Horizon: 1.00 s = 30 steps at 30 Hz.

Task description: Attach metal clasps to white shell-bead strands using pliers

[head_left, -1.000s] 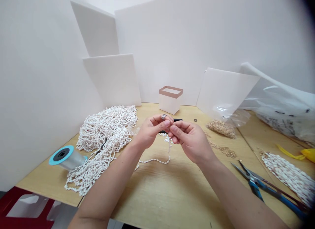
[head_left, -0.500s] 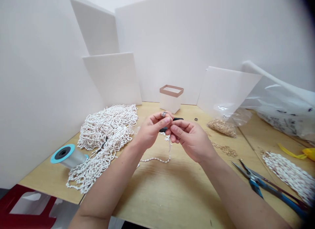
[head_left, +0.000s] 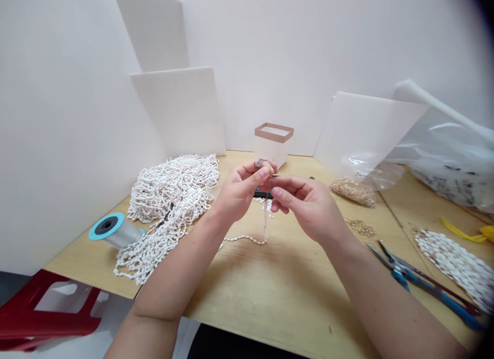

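Note:
My left hand (head_left: pixel 243 191), with a striped ring on one finger, pinches thumb against forefinger at the top of a hanging strand of white beads (head_left: pixel 265 222). From there the strand drops to the table and runs left toward my forearm. Close beside it, my right hand (head_left: pixel 309 204) has its fingers bent, the forefinger reaching the left fingertips. Whatever lies in the right fingers is too small to make out. Behind both hands sits a black object (head_left: pixel 263 194), partly hidden, with loose white beads (head_left: pixel 269 206) near it.
A heap of white bead strands (head_left: pixel 173 184) lies left, beside a spool of clear line (head_left: pixel 119 233). At the back stands a white box with a brown rim (head_left: pixel 274 135). To the right are a bag of tan bits (head_left: pixel 353 192), small golden pieces (head_left: pixel 360 226), pliers (head_left: pixel 401 271) and a white beaded piece (head_left: pixel 455 263).
My right thumb and forefinger have drawn slightly apart from the left fingertips. The left hand keeps its pinch. The whole view has shifted a little, with the near table edge now showing more.

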Each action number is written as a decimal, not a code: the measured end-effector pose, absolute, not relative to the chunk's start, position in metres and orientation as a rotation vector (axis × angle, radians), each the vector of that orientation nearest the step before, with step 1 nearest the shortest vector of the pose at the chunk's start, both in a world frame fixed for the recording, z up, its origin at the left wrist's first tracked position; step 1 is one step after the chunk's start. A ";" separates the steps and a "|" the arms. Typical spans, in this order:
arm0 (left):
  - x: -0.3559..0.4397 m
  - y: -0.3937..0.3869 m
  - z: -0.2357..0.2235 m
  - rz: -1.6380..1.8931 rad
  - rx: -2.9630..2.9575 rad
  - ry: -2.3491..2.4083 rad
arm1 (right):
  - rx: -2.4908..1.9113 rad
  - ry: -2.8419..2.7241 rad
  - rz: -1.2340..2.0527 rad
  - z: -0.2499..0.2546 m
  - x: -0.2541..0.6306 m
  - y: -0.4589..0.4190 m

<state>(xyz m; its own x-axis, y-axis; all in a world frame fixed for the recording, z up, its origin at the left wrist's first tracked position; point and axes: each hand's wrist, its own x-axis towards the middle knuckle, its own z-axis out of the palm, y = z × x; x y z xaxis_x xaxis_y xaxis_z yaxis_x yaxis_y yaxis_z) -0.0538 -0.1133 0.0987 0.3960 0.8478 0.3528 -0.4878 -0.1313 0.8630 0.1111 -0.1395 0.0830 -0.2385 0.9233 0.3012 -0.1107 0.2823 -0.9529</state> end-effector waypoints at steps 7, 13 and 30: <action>-0.049 -0.113 0.094 1.224 1.246 0.419 | -0.894 -1.508 1.029 0.095 0.113 -0.142; -0.046 -0.114 0.094 1.251 1.223 0.392 | -0.982 -1.604 0.961 0.104 0.113 -0.144; -0.057 -0.095 0.078 0.999 1.003 0.403 | -0.971 -1.444 0.910 0.109 0.111 -0.135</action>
<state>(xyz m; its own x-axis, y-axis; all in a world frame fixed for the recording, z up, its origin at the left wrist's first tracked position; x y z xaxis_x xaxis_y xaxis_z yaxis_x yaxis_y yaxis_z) -0.0571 -0.0952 0.0779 0.5177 0.8433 0.1442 -0.5074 0.1669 0.8454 0.1114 -0.1354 0.1091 -0.0452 0.9310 0.3623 0.0745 0.3648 -0.9281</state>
